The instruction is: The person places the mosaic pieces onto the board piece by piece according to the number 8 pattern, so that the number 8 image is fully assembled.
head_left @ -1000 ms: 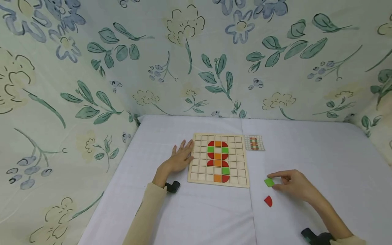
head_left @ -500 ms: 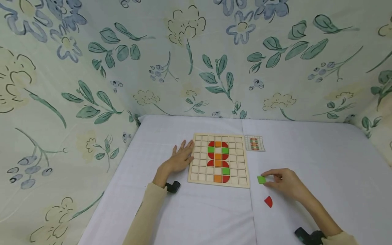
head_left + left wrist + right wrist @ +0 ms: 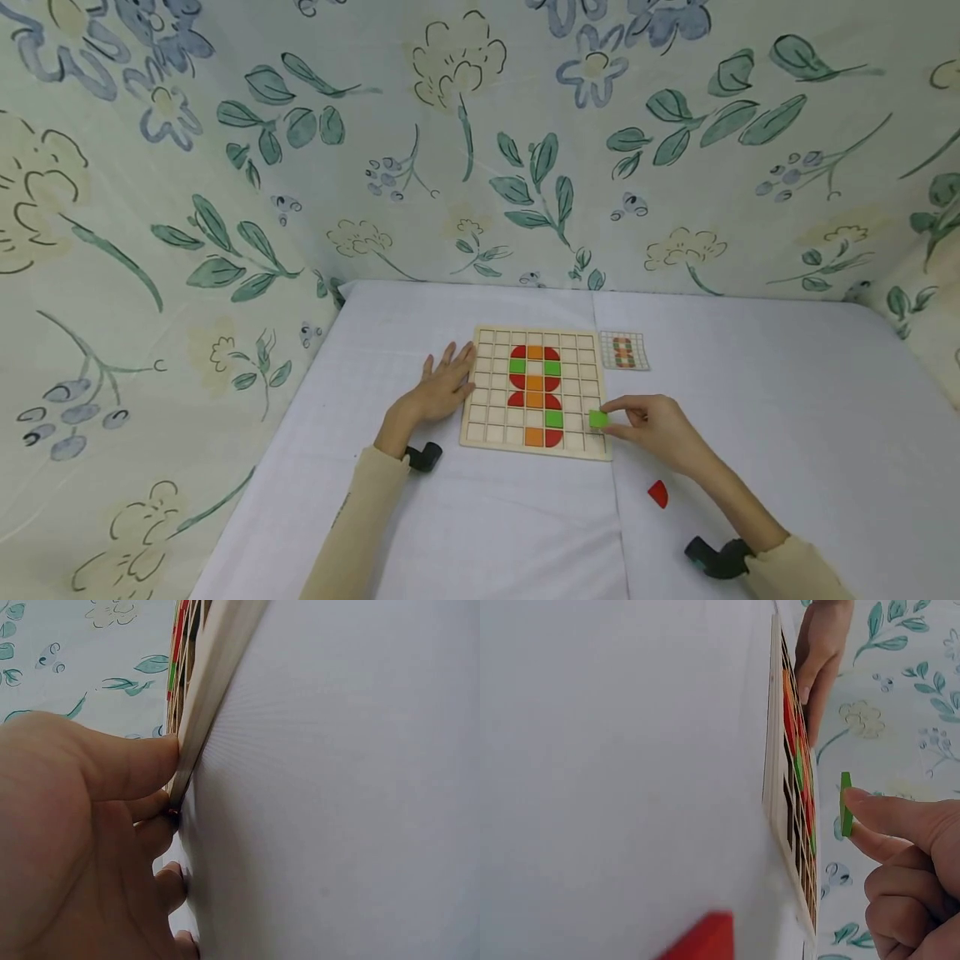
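Note:
A wooden grid board lies on the table, with red quarter-round, orange square and green square tiles set in its middle columns. My left hand rests at the board's left edge with fingers spread; in the left wrist view the thumb touches the board's side. Between thumb and index finger, my right hand pinches a green square tile over the board's right edge. The right wrist view shows this green tile held apart from the board, other fingers curled.
One loose red quarter-round tile lies on the white cloth, right of the board and nearer me. A small pattern card sits beside the board's upper right corner. Floral fabric hangs behind the table.
My right hand has carried the green tile leftward and away from me, from the cloth near the red tile to over the board's right edge. My left hand has stayed in place.

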`<action>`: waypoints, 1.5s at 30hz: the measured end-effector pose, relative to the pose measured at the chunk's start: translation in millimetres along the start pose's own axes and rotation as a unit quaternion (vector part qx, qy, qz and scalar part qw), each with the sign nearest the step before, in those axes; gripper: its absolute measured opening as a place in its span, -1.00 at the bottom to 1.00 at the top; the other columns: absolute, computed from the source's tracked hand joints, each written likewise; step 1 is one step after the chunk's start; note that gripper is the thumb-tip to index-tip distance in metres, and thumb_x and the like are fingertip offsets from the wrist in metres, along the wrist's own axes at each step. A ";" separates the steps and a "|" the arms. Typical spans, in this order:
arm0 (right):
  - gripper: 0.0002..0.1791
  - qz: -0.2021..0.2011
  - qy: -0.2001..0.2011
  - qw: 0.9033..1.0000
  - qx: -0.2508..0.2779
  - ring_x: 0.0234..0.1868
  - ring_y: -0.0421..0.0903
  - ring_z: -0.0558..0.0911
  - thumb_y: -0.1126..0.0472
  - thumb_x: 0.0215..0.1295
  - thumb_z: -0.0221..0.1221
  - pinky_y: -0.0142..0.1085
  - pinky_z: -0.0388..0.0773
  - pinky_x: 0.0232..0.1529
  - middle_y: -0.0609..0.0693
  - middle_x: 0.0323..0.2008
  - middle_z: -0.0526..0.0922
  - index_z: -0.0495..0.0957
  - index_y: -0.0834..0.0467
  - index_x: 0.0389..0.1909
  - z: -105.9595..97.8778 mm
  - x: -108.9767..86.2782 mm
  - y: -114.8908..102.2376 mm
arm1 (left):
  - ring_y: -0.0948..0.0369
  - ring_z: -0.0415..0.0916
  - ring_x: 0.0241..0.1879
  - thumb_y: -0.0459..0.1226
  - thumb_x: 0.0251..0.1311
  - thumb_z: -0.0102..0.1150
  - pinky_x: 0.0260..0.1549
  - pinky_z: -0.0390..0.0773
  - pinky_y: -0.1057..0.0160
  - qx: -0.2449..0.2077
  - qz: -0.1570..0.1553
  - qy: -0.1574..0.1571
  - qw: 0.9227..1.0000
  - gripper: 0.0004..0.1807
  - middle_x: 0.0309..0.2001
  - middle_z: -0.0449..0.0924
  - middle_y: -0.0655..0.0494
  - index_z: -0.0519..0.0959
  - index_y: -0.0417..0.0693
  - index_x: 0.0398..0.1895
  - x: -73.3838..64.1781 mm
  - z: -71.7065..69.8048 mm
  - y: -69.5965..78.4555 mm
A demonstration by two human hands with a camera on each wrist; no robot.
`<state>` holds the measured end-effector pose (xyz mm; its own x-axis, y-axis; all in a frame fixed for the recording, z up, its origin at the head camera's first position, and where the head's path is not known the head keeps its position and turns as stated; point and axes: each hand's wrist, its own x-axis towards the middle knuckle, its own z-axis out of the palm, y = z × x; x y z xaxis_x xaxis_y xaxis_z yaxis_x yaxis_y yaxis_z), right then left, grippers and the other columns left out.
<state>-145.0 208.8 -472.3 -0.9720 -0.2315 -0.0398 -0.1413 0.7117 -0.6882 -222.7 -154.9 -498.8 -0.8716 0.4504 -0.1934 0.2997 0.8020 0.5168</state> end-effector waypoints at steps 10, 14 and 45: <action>-0.70 -0.013 -0.045 0.998 0.040 -0.64 -0.22 0.19 0.15 0.17 0.50 -0.44 0.05 -0.59 -0.15 -0.71 0.18 0.79 0.17 -0.10 45.1 33.2 -45.8 | -0.07 -0.50 0.70 -0.12 0.64 -0.19 0.59 -0.49 -0.31 -0.006 0.010 0.000 1.000 -0.27 0.72 -0.29 0.02 -0.17 -0.10 0.70 -0.5 -2.8 0.9; -0.70 -0.022 -0.055 0.997 0.039 -0.66 -0.24 0.19 0.16 0.16 0.51 -0.46 0.04 -0.60 -0.16 -0.72 0.19 0.80 0.19 -0.12 58.5 40.7 -55.1 | -0.07 -0.51 0.70 -0.12 0.64 -0.18 0.59 -0.49 -0.32 -0.011 0.008 -0.002 1.000 -0.27 0.71 -0.31 0.01 -0.18 -0.11 0.70 -1.4 -3.5 0.7; -0.74 -0.010 -0.042 0.997 0.062 -0.70 -0.20 0.20 0.19 0.13 0.53 -0.45 0.05 -0.65 -0.12 -0.73 0.25 0.81 0.14 -0.16 78.0 53.4 -62.2 | -0.06 -0.52 0.70 -0.11 0.64 -0.19 0.59 -0.49 -0.31 -0.007 0.005 -0.002 1.000 -0.27 0.72 -0.31 0.04 -0.18 -0.07 0.70 0.4 -1.8 -2.0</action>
<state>-173.5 100.4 -488.1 -0.9493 -0.3034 -0.0829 -0.1305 0.6199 -0.7737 -224.3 -157.0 -498.4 -0.8667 0.4607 -0.1910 0.3035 0.7911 0.5310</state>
